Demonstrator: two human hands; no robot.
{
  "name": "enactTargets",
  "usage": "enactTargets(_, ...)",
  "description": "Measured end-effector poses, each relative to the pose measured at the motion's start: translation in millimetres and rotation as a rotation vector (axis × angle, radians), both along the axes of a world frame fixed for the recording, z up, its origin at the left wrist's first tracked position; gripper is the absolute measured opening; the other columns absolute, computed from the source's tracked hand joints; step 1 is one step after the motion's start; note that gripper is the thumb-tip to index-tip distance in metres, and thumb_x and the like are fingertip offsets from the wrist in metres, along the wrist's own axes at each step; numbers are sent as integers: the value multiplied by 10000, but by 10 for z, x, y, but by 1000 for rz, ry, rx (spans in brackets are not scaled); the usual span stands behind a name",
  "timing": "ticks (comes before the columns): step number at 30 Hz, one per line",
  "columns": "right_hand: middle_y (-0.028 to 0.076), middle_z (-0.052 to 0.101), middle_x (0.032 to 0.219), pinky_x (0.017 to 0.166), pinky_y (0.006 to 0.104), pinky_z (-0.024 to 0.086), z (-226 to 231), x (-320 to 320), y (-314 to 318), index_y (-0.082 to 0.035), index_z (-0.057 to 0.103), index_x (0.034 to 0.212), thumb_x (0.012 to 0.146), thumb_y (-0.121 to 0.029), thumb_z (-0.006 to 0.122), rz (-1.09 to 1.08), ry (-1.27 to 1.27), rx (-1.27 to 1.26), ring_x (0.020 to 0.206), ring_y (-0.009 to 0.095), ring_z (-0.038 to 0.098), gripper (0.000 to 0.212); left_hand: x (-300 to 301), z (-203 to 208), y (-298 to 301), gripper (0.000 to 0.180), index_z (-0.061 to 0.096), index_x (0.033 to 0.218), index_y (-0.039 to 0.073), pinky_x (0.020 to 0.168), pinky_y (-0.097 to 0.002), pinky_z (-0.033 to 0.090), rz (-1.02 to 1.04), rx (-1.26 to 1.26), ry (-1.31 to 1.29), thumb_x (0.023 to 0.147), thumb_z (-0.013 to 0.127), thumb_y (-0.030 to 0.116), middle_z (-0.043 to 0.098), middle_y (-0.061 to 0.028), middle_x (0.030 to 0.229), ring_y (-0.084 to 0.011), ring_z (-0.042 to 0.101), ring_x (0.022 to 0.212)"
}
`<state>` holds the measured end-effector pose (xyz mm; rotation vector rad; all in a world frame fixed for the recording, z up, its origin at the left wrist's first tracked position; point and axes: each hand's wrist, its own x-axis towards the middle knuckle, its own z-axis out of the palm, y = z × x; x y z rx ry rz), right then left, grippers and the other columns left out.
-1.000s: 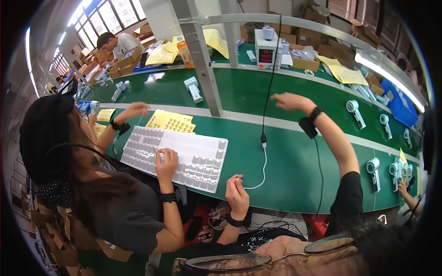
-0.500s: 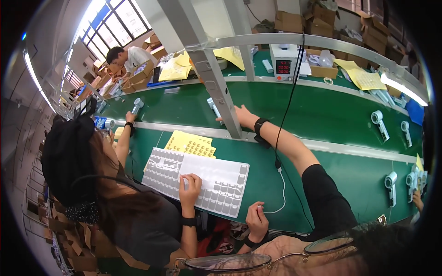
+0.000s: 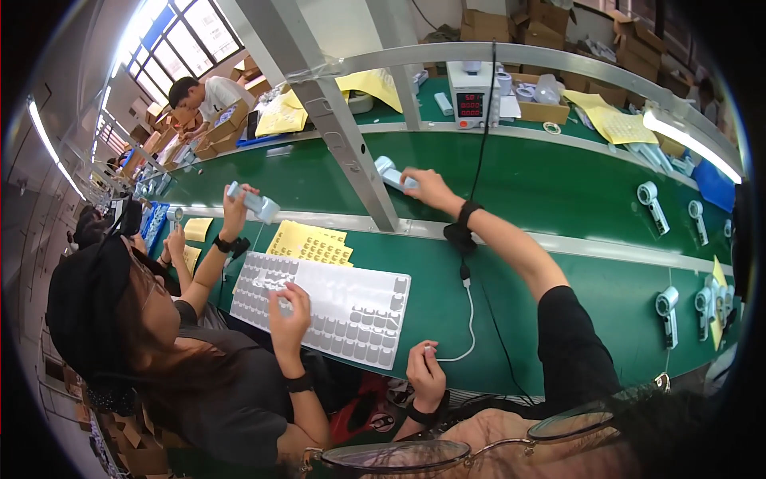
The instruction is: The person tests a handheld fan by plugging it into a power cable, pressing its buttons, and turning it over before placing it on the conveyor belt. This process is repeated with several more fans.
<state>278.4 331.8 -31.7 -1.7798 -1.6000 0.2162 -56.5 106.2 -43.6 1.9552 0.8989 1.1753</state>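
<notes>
My right hand (image 3: 433,193) reaches across the green bench beyond the metal post. Its fingers are closed on the handle end of a light-blue handheld fan (image 3: 389,173), whose round head points away to the left. Low in front of me, my left hand (image 3: 427,374) pinches the plug end of a white cable (image 3: 471,331). That cable joins a black cord at a connector (image 3: 465,275). To my left a co-worker's raised hand (image 3: 236,209) holds another light-blue fan (image 3: 262,206); the co-worker's other hand (image 3: 289,315) is over a white sticker sheet (image 3: 339,287).
A slanted metal post (image 3: 339,136) stands between me and the far bench. Yellow sheets (image 3: 307,243) lie behind the sticker sheet. A power supply (image 3: 471,96) with a red display is at the back. Several fans, including one fan (image 3: 667,315), lie at right.
My right hand has closed on the fan, which now shows clear of the post. The co-worker has lifted a fan off the far bench and brought it nearer. My left hand keeps the plug.
</notes>
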Motion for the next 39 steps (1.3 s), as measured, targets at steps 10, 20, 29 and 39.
enactTargets(10,229,523,1200,977,548,472,755,-356,-2903,-35,202,1427,846,-87,670,66,1579,5,1093,379,580,748,174,342,-272,207,522,895,-36,660,-274,478,-341,-277,-204,1004,428,113,646,-116,861,-158,602,736)
enactTargets(20,142,556,1166,881,428,512,581,-1270,-4028,-52,337,1374,858,-136,634,-4,1862,459,858,190,575,601,605,527,-913,226,550,931,-34,602,-230,442,-887,-611,-91,1012,445,149,617,-56,756,-94,548,643)
enactTargets(29,152,481,1277,517,213,486,248,-1456,-4000,-80,421,1316,845,-104,601,171,1913,684,684,120,454,505,590,552,-1074,236,581,903,-41,542,-215,416,-904,-715,-137,1003,472,143,593,-44,677,-77,524,586)
enactTargets(39,198,399,1338,529,241,571,287,-1608,-3883,-98,460,1246,815,-151,646,25,1947,807,763,160,521,473,544,545,-1062,244,589,909,-62,542,-213,429,-939,-748,-134,998,484,139,617,-63,693,-88,543,586)
